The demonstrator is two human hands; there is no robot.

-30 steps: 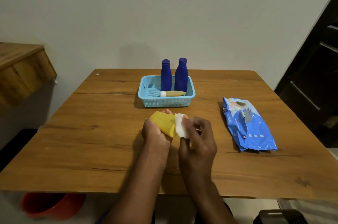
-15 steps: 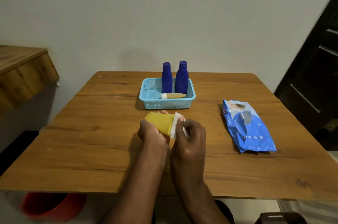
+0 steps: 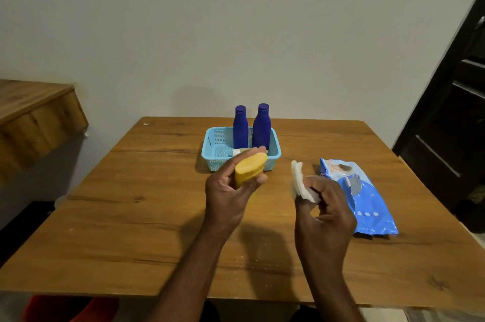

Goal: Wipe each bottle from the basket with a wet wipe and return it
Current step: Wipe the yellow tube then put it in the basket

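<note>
The left hand [image 3: 228, 190] is gripping the yellow bottle [image 3: 249, 168], fingers [image 3: 258, 179] wrapped narrowly around its body, and is tilting it so its long axis is pointing up and away toward the basket [image 3: 215, 148]. The right hand [image 3: 325, 206] is pinching the folded wipe [image 3: 299, 182] between thumb and fingers, apart from the bottle, off to its right. The basket is sitting just beyond the bottle on the desk [image 3: 131, 216], nearer the left hand, with two blue bottles [image 3: 252, 130] standing upright in its back half and a small tube lying along the front. The bottle is probably going back into the open left part. The wipes pack [image 3: 367, 203] is lying just beyond the right hand.
</note>
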